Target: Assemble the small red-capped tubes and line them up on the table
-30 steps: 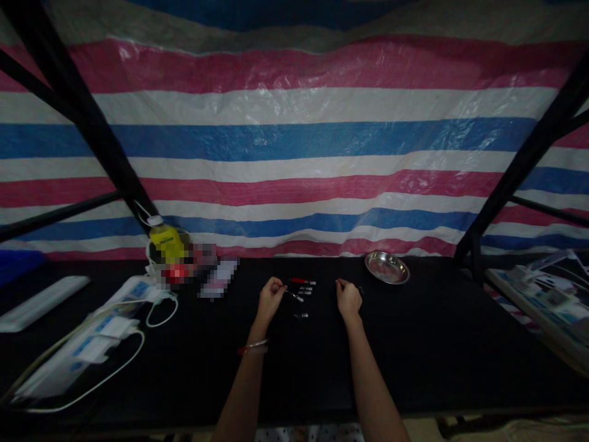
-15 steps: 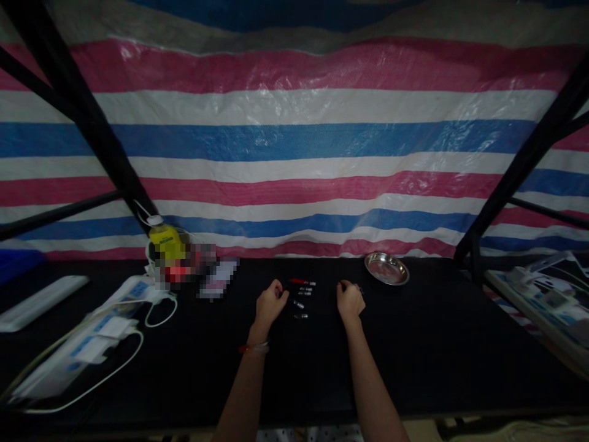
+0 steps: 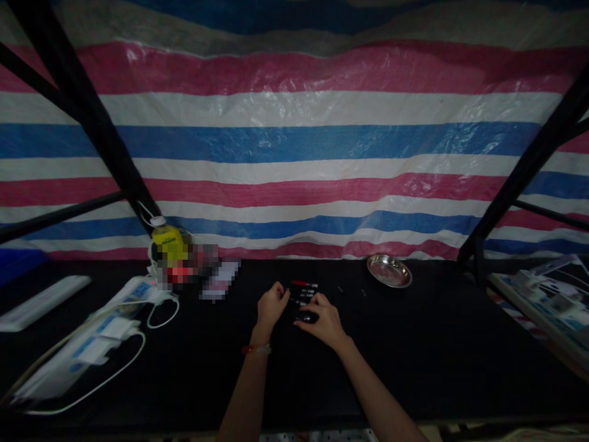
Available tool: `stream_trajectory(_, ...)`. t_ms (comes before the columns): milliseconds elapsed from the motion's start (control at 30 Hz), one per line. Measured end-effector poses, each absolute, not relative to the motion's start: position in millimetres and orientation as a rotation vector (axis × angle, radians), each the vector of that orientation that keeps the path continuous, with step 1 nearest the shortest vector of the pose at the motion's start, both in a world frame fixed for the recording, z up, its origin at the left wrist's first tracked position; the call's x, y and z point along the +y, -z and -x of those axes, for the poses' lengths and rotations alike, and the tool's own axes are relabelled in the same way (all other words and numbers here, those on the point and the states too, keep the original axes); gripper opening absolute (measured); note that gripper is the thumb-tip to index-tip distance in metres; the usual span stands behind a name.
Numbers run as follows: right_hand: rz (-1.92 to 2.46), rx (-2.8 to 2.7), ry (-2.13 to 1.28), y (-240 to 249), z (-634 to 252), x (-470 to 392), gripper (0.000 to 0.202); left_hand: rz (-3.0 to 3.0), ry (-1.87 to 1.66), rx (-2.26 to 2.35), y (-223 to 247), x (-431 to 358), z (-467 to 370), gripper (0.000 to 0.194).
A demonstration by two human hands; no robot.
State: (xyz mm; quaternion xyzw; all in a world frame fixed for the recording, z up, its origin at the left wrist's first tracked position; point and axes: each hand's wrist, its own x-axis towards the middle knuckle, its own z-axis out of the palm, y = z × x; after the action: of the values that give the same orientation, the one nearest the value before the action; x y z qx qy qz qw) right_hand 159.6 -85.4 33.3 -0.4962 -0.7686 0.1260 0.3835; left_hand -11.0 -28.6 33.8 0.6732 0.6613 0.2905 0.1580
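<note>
Several dark markers lie in a column on the black table (image 3: 414, 344), with a red marker (image 3: 304, 283) at the far end. My left hand (image 3: 272, 305) rests at their left ends, its thumb and fingers pressed together; what it holds, if anything, is too small to make out. From the right, my right hand (image 3: 321, 320) reaches over the nearer markers with thumb and fingers apart, around a black marker (image 3: 306, 317). Whether it grips that marker is unclear. Two small clear pieces, one of them a small piece (image 3: 363, 293), lie right of the markers.
A round metal dish (image 3: 389, 271) stands at the back right. At the left are power strips (image 3: 87, 344) with white cables, a yellow bottle (image 3: 168, 240) and a blurred flat item (image 3: 221, 279). Dark frame bars slant up both sides before a striped sheet (image 3: 294, 144).
My right hand has moved left and nearer, from beside the dish to the markers, and its fingers have spread. Small pieces now show where it was. My left hand has hardly moved.
</note>
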Motion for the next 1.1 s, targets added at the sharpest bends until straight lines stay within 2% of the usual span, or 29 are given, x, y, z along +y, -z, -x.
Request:
stream_trajectory(233,1.384,-1.967,-0.320,-35.8,-157.6,-81.5,0.012,-1.937,-0.792,1.908,-32.9,-27.7,10.7,0.022)
stream_trajectory(467,1.477,-1.891,-0.264,-30.3,-155.3,-75.2,0.011,-1.943,-0.829,1.871,-29.4,-25.8,11.9,0.029)
stream_trajectory(667,1.479,-1.902,-0.268,-27.9,-154.7,-71.0,0.010,-1.920,-0.804,1.864,-30.0,-25.9,12.7,0.022)
stream_trajectory(867,1.460,-1.926,-0.276,-25.8,-155.7,-67.1,0.011,-1.884,-0.852,1.799,-32.5,-27.1,13.8,0.006)
stream_trajectory(1100,1.424,-1.885,-0.297,-29.5,-158.2,-70.2,0.014,-1.864,-0.886,1.747,-31.9,-27.5,15.8,0.004)
